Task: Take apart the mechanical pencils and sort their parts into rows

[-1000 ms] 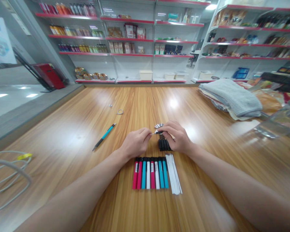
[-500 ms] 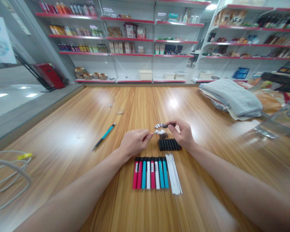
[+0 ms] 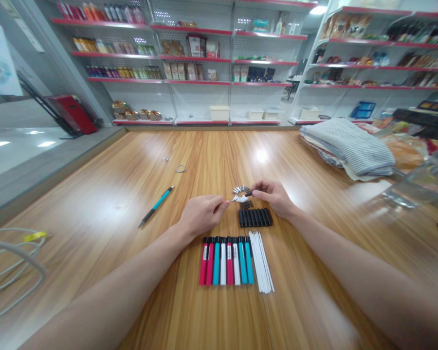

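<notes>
My left hand (image 3: 203,215) is closed in a pinch, its fingertips beside a fan of small white pen parts (image 3: 240,198); a thin, tiny piece shows at the tips, too small to name. Between the thumb and fingers of my right hand (image 3: 272,195) is a black pen grip (image 3: 248,193). Silver pen tips (image 3: 241,189) lie in an arc just beyond. Dark little springs (image 3: 246,205) sit nearer me, then a row of black grips (image 3: 255,218). Closer still are pink, blue and white pen barrels (image 3: 227,262) and a bundle of white refills (image 3: 262,262).
An assembled blue pen (image 3: 156,206) lies to the left, with a small ring (image 3: 180,168) beyond it. A coiled cable (image 3: 32,257) occupies the left edge. Folded cloth (image 3: 350,146) and a clear container (image 3: 423,177) stand right. Stocked shelves (image 3: 195,82) line the back.
My right hand has turned slightly, its fingers drawn closer together, and the black pen grip has moved a little down towards the white parts. My left hand has hardly moved.
</notes>
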The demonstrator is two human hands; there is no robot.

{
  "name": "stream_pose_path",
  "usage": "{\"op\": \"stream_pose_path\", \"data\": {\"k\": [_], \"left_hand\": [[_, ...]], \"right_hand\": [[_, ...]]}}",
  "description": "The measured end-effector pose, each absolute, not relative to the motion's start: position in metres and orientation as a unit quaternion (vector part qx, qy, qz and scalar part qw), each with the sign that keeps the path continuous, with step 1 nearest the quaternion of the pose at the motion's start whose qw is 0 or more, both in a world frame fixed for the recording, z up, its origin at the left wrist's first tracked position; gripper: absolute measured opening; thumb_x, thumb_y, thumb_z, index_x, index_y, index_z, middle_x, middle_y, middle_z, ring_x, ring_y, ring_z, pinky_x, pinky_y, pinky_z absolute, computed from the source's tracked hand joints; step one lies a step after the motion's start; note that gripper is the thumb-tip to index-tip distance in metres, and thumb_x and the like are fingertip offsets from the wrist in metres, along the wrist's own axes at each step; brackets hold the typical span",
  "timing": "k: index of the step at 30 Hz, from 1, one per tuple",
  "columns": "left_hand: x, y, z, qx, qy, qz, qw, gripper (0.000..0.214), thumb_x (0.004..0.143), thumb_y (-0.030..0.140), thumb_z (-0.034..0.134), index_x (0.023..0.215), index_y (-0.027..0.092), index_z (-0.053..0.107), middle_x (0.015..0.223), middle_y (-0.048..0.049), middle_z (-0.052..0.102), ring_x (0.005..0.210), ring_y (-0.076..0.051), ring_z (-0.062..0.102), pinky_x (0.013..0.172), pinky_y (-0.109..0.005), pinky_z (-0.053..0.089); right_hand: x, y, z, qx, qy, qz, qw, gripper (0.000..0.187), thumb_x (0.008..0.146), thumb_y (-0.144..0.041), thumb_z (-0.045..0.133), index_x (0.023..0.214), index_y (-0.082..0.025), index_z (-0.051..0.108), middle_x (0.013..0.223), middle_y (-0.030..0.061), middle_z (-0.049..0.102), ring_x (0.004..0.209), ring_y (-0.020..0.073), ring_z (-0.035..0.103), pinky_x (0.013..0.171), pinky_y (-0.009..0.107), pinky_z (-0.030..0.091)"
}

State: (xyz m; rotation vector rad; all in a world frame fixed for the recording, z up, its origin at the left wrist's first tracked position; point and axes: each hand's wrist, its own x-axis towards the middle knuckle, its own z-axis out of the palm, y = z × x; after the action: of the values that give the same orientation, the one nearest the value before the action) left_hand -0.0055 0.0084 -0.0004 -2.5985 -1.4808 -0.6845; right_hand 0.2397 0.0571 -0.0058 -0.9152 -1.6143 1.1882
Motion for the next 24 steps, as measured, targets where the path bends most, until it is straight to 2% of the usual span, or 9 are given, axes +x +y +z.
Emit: {"op": "stream_pose_path", "data": {"k": [4,9,11,13,15,17,20,24], "left_hand": [[-0.005,0.009,-0.001,-0.848,-0.481,-0.22,0.036,0.041,0.095,0.043,0.034,0.067,0.018,0.05,0.066,-0.002,0.057,0.06,-0.013,0.05,0.057,-0.027,0.03],[-0.006,0.009,-0.002,-0.847,-0.481,-0.225,0.035,0.041,0.095,0.043,0.033,0.067,0.018,0.049,0.067,-0.0023,0.057,0.06,-0.013,0.049,0.057,-0.026,0.03],[-0.006,0.009,-0.003,-0.846,-0.481,-0.226,0.035,0.041,0.095,0.043,0.033,0.067,0.018,0.049,0.067,-0.0022,0.057,0.06,-0.013,0.049,0.058,-0.026,0.03],[-0.006,0.009,-0.003,-0.846,-0.481,-0.226,0.035,0.041,0.095,0.043,0.033,0.067,0.018,0.049,0.067,-0.002,0.057,0.06,-0.013,0.049,0.058,-0.026,0.03],[-0.007,0.009,-0.003,-0.847,-0.481,-0.225,0.035,0.04,0.095,0.043,0.033,0.068,0.018,0.049,0.067,-0.0019,0.057,0.06,-0.013,0.049,0.058,-0.026,0.029],[-0.007,0.009,-0.002,-0.847,-0.481,-0.223,0.034,0.041,0.095,0.043,0.033,0.067,0.018,0.048,0.066,-0.0017,0.056,0.06,-0.013,0.049,0.057,-0.026,0.029],[-0.007,0.008,-0.001,-0.848,-0.48,-0.222,0.032,0.041,0.095,0.043,0.034,0.066,0.018,0.047,0.065,-0.0014,0.056,0.059,-0.013,0.048,0.056,-0.027,0.028],[-0.007,0.008,0.0,-0.849,-0.478,-0.224,0.031,0.041,0.095,0.043,0.034,0.066,0.018,0.048,0.065,-0.0012,0.056,0.059,-0.012,0.048,0.056,-0.027,0.027]], "right_hand": [[0.248,0.063,-0.006,-0.34,-0.654,0.545,0.399,0.026,0.069,-0.034,0.074,0.086,-0.016,0.065,0.084,0.0034,0.067,0.076,0.0138,0.061,0.072,0.026,0.046],[0.255,0.067,-0.005,-0.336,-0.65,0.575,0.365,0.03,0.065,-0.033,0.077,0.086,-0.015,0.067,0.083,0.0034,0.067,0.072,0.0125,0.06,0.066,0.025,0.045],[0.255,0.067,-0.004,-0.34,-0.648,0.584,0.352,0.031,0.065,-0.033,0.078,0.086,-0.014,0.067,0.08,0.003,0.066,0.066,0.0107,0.057,0.06,0.023,0.042],[0.257,0.068,-0.003,-0.351,-0.643,0.588,0.343,0.031,0.066,-0.035,0.077,0.085,-0.013,0.066,0.072,0.0013,0.063,0.054,0.0065,0.049,0.047,0.02,0.034],[0.262,0.07,0.0,-0.364,-0.632,0.603,0.323,0.029,0.069,-0.038,0.074,0.079,-0.012,0.063,0.06,-0.0021,0.056,0.044,0.003,0.036,0.039,0.019,0.02],[0.272,0.073,0.003,-0.374,-0.622,0.633,0.269,0.032,0.073,-0.042,0.071,0.069,-0.013,0.057,0.051,-0.005,0.047,0.04,0.0016,0.027,0.037,0.019,0.012],[0.292,0.077,0.011,-0.405,-0.627,0.652,0.134,0.041,0.074,-0.045,0.069,0.058,-0.015,0.046,0.045,-0.0062,0.043,0.036,0.0012,0.025,0.035,0.019,0.009],[0.31,0.079,0.019,-0.444,-0.659,0.606,-0.017,0.04,0.07,-0.048,0.071,0.059,-0.013,0.053,0.045,-0.0035,0.049,0.034,0.0024,0.031,0.034,0.019,0.012]]}}
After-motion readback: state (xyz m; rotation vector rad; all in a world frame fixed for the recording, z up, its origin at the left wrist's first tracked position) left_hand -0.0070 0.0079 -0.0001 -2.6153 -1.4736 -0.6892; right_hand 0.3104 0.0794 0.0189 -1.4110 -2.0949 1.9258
